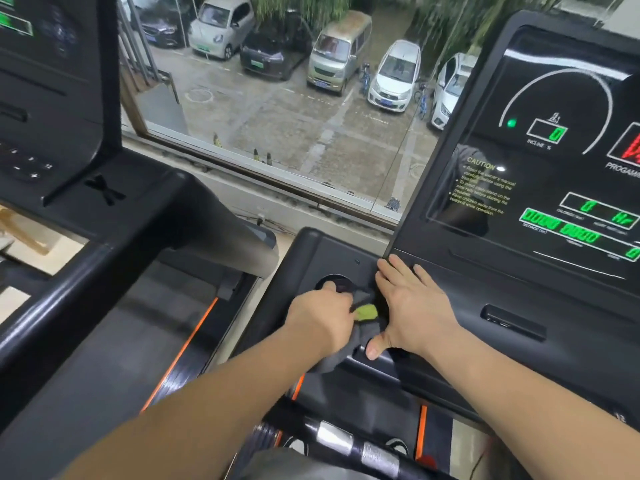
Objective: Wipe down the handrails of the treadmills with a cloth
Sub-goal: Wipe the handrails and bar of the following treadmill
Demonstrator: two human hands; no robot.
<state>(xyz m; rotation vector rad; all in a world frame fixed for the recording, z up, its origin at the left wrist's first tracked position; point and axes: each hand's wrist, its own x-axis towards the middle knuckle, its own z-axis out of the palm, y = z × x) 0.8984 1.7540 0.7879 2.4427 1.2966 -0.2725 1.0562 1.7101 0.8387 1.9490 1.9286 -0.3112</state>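
Person leaning over the right treadmill's console (485,282), both bare arms out. Left hand (322,317) clenched round grey cloth (367,334), fingers curled into it, knuckles up. Cloth has a yellow-green patch (366,311) showing between the two hands. Cloth lies on the console's left tray, just below the round cup holder (337,284), with a loose end hanging over the tray's near edge. Right hand (412,306) released, flat on the console beside the cloth, fingers straight and pointing toward the display (540,174), thumb spread at the near edge; whether it touches the cloth, cannot tell. Display lit with green digits. Handrail (349,441), black with silver grip plates, crosses below the arms, apart from the cloth. Second treadmill (104,216) at left, its belt (138,341) orange-edged. Window (277,133) ahead, parked cars (394,77) outside.
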